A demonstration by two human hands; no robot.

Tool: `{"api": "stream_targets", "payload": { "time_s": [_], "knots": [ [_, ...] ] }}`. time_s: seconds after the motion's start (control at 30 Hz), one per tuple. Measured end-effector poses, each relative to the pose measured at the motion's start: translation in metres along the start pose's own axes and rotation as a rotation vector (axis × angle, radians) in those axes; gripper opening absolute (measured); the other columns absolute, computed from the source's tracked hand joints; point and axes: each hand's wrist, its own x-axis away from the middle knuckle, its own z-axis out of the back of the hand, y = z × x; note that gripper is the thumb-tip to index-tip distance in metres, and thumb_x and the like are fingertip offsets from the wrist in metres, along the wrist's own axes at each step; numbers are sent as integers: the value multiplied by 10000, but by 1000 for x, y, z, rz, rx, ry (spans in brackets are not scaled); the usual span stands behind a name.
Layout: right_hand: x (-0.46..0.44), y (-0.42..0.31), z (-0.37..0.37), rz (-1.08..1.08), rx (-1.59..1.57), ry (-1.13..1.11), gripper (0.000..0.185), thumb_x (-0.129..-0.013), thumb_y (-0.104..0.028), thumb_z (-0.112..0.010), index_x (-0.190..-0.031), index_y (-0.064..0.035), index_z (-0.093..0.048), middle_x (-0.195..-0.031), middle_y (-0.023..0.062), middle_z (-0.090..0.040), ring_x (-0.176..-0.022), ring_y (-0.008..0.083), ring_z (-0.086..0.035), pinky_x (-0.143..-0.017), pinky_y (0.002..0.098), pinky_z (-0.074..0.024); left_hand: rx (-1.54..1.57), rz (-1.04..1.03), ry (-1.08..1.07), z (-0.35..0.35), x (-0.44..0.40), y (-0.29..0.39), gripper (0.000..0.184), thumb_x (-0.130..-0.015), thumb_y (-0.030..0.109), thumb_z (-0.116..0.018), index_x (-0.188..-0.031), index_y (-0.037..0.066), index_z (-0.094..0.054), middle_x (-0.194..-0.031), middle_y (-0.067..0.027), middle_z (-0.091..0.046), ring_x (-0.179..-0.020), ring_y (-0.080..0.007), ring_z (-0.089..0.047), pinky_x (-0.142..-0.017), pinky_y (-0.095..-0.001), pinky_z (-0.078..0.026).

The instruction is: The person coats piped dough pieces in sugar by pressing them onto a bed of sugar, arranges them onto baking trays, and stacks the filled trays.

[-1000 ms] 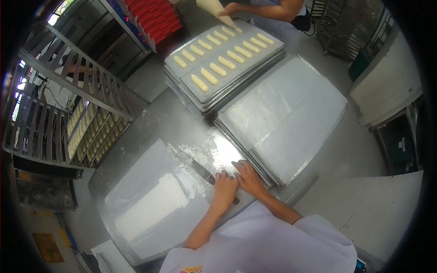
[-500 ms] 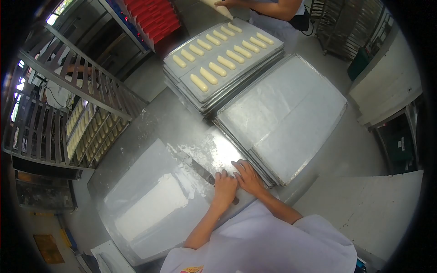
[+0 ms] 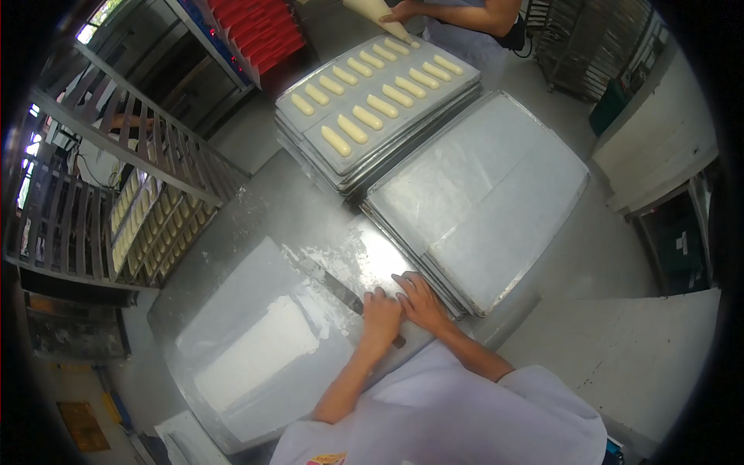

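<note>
On the metal table (image 3: 271,186), my left hand (image 3: 381,318) is curled over the handle of a palette knife (image 3: 341,293). The long flat blade points away to the upper left, and the dark handle end sticks out below the hand. Beside it, nearly touching, my right hand (image 3: 422,302) rests on the table with bent fingers apart, holding nothing. Left of the knife lies a sheet of paper (image 3: 209,325) with a smooth white rectangular layer (image 3: 260,353) spread on it. White smears (image 3: 349,260) surround the blade.
A stack of paper-lined trays (image 3: 480,201) stands right of my hands. Behind it, another stack (image 3: 341,167) carries piped dough strips (image 3: 364,118); a co-worker's hand (image 3: 399,11) holds a piping bag (image 3: 376,12) there. A rack (image 3: 124,167) with filled trays stands left.
The co-worker's piping bag has moved slightly right and down, its tip now over the far end of the tray. My hands and the knife stay in place.
</note>
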Motion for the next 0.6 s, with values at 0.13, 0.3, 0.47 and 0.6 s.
{"api": "stream_targets", "payload": {
  "time_s": [0.13, 0.3, 0.47, 0.6],
  "knots": [
    [-1, -2, 2, 35, 10, 17, 392, -861, -103, -547, -1249, -85, -491, -1103, 156, -481, -1027, 342, -504, -874, 416, -429, 206, 176, 141, 11, -17, -34, 95, -731, 160, -648, -769, 104, -716, -775, -96, -664, -848, -279, -570, -763, -395, -412],
    [-3, -7, 5, 14, -8, 0, 396, -852, -78, -553, -1245, -83, -497, -1111, 155, -485, -1032, 339, -502, -880, 405, -426, 858, 340, 583, 79, -59, -88, 178, -817, 139, -609, -953, 61, -694, -855, -103, -676, -753, -200, -615, -739, -315, -474],
    [10, -13, 6, -10, -131, 83, 300, -817, -42, -585, -1117, -49, -581, -1093, 143, -531, -1051, 307, -505, -891, 385, -417, 837, 377, 750, 94, -115, -130, 295, -835, 122, -598, -1127, 88, -624, -846, -95, -620, -707, -194, -578, -707, -323, -464],
    [6, -72, 78, 132, -269, -48, 205, -809, -32, -588, -1011, -42, -619, -1015, 131, -567, -996, 300, -535, -869, 378, -425, 751, 397, 672, 90, -137, -137, 375, -842, 85, -565, -1217, 101, -569, -914, -118, -568, -774, -248, -571, -743, -348, -457]
  ]
}}
